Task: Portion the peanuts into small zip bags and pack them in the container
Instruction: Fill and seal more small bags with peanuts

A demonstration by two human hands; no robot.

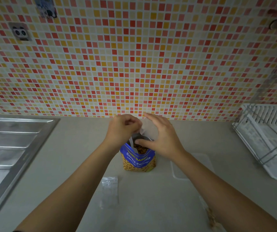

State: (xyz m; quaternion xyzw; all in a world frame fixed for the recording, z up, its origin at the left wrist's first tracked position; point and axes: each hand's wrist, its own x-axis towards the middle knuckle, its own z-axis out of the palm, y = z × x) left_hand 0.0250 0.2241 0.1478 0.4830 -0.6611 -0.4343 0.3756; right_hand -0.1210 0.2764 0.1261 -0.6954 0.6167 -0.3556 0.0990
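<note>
A blue bag of salted peanuts [138, 160] stands open on the counter, with a white spoon handle [132, 145] leaning inside it. Just above its mouth is a small clear zip bag [147, 130], held between both hands. My left hand [123, 128] pinches the zip bag's left edge with curled fingers. My right hand [161, 136] backs the bag with long fingers, its thumb at the bag's lower edge. An empty zip bag [110, 190] lies flat in front. A clear container [193, 164] lies to the right, partly under my right forearm.
A steel sink with drainboard [13, 148] fills the left side. A white dish rack [268, 139] stands at the right. A zip bag with peanuts [209, 216] lies at the lower right beside my right arm. The tiled wall rises behind the counter.
</note>
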